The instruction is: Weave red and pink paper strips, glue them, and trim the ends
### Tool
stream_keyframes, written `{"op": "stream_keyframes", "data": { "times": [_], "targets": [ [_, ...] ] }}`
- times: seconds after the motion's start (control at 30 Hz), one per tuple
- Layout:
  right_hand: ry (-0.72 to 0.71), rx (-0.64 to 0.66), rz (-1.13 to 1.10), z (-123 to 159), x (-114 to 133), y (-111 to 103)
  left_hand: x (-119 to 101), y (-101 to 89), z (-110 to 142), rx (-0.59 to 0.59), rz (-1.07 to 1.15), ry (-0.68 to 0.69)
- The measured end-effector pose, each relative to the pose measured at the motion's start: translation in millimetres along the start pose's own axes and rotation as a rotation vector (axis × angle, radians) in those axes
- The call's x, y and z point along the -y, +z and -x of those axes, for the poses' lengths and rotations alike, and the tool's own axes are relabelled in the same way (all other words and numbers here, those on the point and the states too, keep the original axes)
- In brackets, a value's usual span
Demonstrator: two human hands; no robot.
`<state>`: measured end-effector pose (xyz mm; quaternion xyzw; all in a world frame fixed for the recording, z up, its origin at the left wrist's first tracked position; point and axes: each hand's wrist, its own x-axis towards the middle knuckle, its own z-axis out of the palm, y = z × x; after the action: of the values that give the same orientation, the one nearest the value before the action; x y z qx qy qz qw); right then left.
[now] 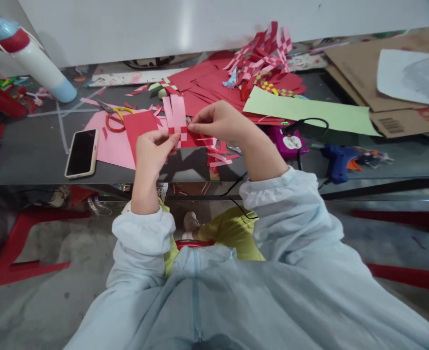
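A small woven piece of pink and red paper strips (pixel 176 114) is held up over the front of the dark table. My left hand (pixel 154 150) pinches its lower left edge between thumb and fingers. At its right side my right hand (pixel 217 121) is closed, thumb and fingertips together at a red strip along the weave. Loose pink strip ends stand up from the top of the piece. Under and beside my left hand lie a red paper sheet (pixel 137 127) and a pink paper sheet (pixel 117 154). Red and pink scraps (pixel 221 154) lie below my right hand.
Yellow-and-red scissors (pixel 117 116), a phone (pixel 82 153) and a bottle (pixel 35 63) stand or lie leftward. Behind are red sheets (pixel 203 87) and woven strips (pixel 261 53). To the right are green paper (pixel 309 114), a purple box (pixel 289 142), a blue glue gun (pixel 338 160) and cardboard (pixel 356 82).
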<state>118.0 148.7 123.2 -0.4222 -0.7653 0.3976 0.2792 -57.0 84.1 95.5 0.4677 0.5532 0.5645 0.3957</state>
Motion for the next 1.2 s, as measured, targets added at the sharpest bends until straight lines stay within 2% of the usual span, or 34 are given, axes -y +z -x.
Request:
{"op": "stream_keyframes", "data": {
  "times": [0.1, 0.2, 0.37, 0.57, 0.7, 0.97, 1.2],
  "targets": [
    [-0.007, -0.015, -0.013, -10.7, 2.3, -4.0, -1.6, 0.0, -14.0, -0.036, -0.01, -0.004],
    [0.0, -0.015, -0.018, -16.8, 3.0, -4.0, 3.5, 0.3, -17.2, -0.053, 0.024, -0.041],
    [-0.004, -0.018, -0.057, -22.1, -3.8, 0.0, 11.9, 0.4, -10.3, -0.027, 0.115, -0.106],
    [-0.005, 0.02, -0.12, -20.9, -13.7, 0.7, 11.9, 3.4, -3.0, -0.002, 0.172, -0.156],
    [0.005, 0.002, -0.126, -18.1, -16.3, -0.3, 11.3, 7.6, 0.0, 0.018, 0.171, -0.153],
    [0.004, 0.015, -0.09, -15.4, -14.5, -4.6, 12.8, 11.2, 2.0, -0.027, 0.131, -0.138],
    [0.048, 0.136, -0.021, -10.4, -9.9, -0.9, 14.6, 6.9, 7.0, 0.001, 0.14, -0.141]
  ]
}}
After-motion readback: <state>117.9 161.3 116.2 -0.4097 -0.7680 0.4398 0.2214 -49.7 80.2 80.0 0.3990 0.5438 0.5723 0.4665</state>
